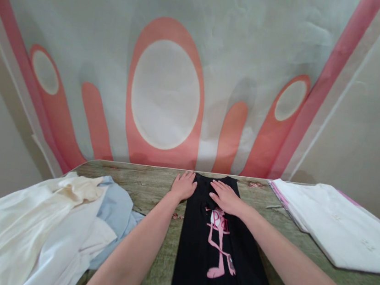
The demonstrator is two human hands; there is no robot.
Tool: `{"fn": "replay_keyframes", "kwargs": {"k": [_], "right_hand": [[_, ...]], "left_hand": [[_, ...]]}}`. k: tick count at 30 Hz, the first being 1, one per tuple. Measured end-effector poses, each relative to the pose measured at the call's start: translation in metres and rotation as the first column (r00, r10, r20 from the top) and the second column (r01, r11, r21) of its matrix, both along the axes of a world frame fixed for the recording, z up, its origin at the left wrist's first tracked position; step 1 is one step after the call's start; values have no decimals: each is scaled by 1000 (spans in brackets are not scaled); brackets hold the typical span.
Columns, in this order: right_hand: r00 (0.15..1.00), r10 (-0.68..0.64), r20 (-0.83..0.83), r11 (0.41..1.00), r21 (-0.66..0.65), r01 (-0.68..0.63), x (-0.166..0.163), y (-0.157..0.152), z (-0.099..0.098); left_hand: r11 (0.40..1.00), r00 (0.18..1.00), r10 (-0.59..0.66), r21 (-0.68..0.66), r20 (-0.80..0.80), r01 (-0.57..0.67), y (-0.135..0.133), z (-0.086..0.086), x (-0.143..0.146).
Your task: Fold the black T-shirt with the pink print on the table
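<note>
Left hand (183, 186) flat, fingers spread, on far left edge of black cartoon-print shirt (218, 252); right hand (225, 197) flat atop it, holding nothing. Risk: uneven pressing could bunch the fabric, skewing it on the surface (151, 188).

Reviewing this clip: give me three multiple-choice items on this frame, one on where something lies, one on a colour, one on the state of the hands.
1. Where does the folded white cloth lie on the table?
A. right side
B. left side
C. under the black garment

2. What colour is the cartoon figure on the black garment?
A. green
B. pink
C. yellow

3. How are the left hand and right hand placed?
A. clenched in fists
B. lifted off the table
C. flat, palms down

Key: 1 A, it lies at the right edge; 2 B, the print is pink; 3 C, both hands press flat at the garment's far end.
</note>
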State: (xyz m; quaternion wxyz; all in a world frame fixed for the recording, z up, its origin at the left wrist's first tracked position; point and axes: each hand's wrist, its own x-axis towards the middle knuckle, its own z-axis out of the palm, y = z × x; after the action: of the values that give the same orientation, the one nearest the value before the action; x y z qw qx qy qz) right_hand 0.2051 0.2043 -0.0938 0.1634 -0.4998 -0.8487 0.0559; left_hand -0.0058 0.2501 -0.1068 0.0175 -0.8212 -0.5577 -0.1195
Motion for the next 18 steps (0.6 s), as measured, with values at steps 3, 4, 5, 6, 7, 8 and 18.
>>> {"fn": "replay_keyframes", "kwargs": {"k": [3, 4, 5, 6, 7, 8, 18], "right_hand": [[1000, -22, 16, 997, -73, 24, 3, -2, -10], [1000, -24, -3, 996, -81, 24, 5, -3, -12], [999, -25, -32, 996, -83, 23, 6, -3, -12], [998, -24, -65, 997, -79, 19, 8, -5, -11], [995, -17, -101, 998, -66, 11, 9, -7, -8], [990, -3, -138, 999, -47, -4, 10, -11, -3], [921, 237, -308, 950, -125, -286, 95, -164, 84]], "left_hand": [[999, 999, 27, -30, -31, -28, 0, -1, 2], [999, 999, 29, -35, -34, -30, -1, 0, 2], [999, 999, 34, -34, -32, -35, -3, 2, 2], [999, 999, 41, -26, -25, -42, -5, 4, 3], [999, 999, 49, -9, -13, -49, -7, 6, 2], [998, 999, 55, 13, 4, -55, -10, 9, 2], [954, 953, -301, 7, -13, 301, -90, 47, -15]]}}
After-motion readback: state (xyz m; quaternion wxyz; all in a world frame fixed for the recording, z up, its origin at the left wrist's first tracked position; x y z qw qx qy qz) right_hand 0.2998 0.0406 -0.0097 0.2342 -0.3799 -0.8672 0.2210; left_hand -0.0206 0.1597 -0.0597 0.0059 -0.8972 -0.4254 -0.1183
